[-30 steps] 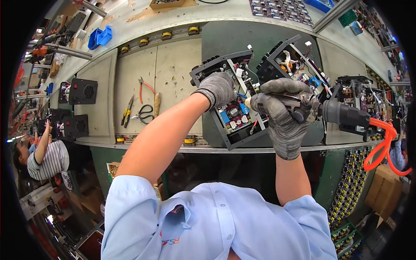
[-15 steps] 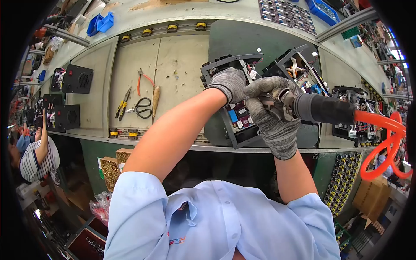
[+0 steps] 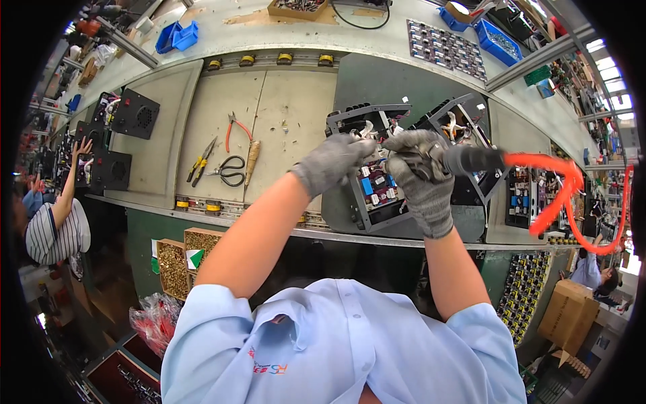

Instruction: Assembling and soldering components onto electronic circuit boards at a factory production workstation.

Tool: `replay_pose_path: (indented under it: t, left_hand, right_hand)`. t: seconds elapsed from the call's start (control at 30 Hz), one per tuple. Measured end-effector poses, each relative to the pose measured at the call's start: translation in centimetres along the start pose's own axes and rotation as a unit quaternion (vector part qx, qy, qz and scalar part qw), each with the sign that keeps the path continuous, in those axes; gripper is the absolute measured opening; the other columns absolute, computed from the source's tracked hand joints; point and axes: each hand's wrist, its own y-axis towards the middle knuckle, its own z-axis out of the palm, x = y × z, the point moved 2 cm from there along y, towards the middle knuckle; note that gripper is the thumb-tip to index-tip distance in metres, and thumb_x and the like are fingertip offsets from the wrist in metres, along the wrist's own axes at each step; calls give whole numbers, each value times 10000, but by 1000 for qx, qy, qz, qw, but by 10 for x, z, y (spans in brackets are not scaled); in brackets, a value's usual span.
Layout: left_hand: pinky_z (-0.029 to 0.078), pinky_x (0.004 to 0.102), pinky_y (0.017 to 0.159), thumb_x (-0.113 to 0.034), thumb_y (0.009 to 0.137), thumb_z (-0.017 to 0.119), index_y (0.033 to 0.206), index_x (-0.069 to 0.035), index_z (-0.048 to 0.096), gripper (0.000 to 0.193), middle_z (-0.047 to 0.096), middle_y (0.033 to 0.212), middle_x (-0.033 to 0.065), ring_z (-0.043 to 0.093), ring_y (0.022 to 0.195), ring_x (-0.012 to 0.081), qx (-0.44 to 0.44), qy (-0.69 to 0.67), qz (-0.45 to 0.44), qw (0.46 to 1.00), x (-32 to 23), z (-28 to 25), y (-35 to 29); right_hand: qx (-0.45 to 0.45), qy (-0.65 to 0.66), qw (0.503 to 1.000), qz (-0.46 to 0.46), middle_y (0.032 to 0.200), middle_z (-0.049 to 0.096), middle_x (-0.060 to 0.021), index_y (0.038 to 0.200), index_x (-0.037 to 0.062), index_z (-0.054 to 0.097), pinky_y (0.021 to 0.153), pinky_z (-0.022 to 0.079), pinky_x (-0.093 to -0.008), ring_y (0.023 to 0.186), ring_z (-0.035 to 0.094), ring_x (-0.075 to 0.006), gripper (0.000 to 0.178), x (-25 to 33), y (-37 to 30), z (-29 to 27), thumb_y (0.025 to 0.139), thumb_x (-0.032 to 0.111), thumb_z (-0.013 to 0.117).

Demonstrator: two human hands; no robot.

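Grey knit gloves cover both of my hands. My right hand (image 3: pixel 424 172) is wrapped round a pneumatic screwdriver (image 3: pixel 476 160) with a black grip, and a red air hose (image 3: pixel 550 214) trails from it to the right. My left hand (image 3: pixel 333 163) reaches in from the left, its fingertips drawn together near the tool's head. What those fingertips pinch, if anything, is too small to make out. Below both hands lies an open black metal chassis (image 3: pixel 361 209) with a circuit board (image 3: pixel 377 185) and loose white wires. A second open chassis (image 3: pixel 486 185) stands right beside it, partly behind my right hand.
Left on the bench lie red pliers (image 3: pixel 229 138), yellow-black pliers (image 3: pixel 200 165), scissors (image 3: pixel 232 171) and a wooden-handled tool (image 3: pixel 252 161). Black housings (image 3: pixel 138 113) stand further left, near another person (image 3: pixel 57 229). Boxes of brass fasteners (image 3: pixel 173 268) sit below the front edge.
My left hand has drawn back leftward from the chassis, its fingers now nearer the tool's head. The red hose has swung. The whole view has shifted slightly.
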Motion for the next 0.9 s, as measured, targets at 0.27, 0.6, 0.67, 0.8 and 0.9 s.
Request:
replay_pose_path:
  t: [0.27,0.6,0.67,0.8,0.9]
  left_hand:
    - [454,192,436,-180,1007,487,1142,36,594,277,670,869,88,596,571,92,111,-252,-44,960,37,27,-82]
    - [388,183,440,-265,1011,570,1086,-20,601,258,571,815,2,521,601,75,102,-380,-74,916,44,78,-80]
    - [384,185,436,-270,1014,563,1093,-24,598,261,570,814,3,521,603,74,109,-406,-89,903,41,85,-81]
    - [369,183,414,-304,1025,541,1087,-35,591,280,569,790,7,512,573,69,93,-432,-112,890,32,99,-82]
    - [347,175,382,-334,1025,537,1051,-42,590,298,562,742,-9,494,516,61,66,-447,-99,887,25,110,-83]
  right_hand:
    - [-98,204,974,-5,935,678,-121,999,-14,593,631,600,-328,742,683,-197,288,57,-18,-53,738,-33,714]
    - [-138,406,903,29,1083,655,-30,1159,148,606,982,491,-442,1027,631,-223,444,57,-76,-116,782,-37,750]
    - [-137,414,900,20,1090,657,-33,1164,149,608,981,494,-445,1034,632,-224,446,51,-76,-122,785,-41,746]
    - [-130,423,897,2,1097,656,-28,1186,157,598,981,483,-439,1047,623,-223,466,44,-74,-127,785,-19,759]
    - [-131,419,899,-6,1088,650,-19,1195,161,588,980,467,-433,1053,609,-221,479,44,-72,-131,783,7,777]
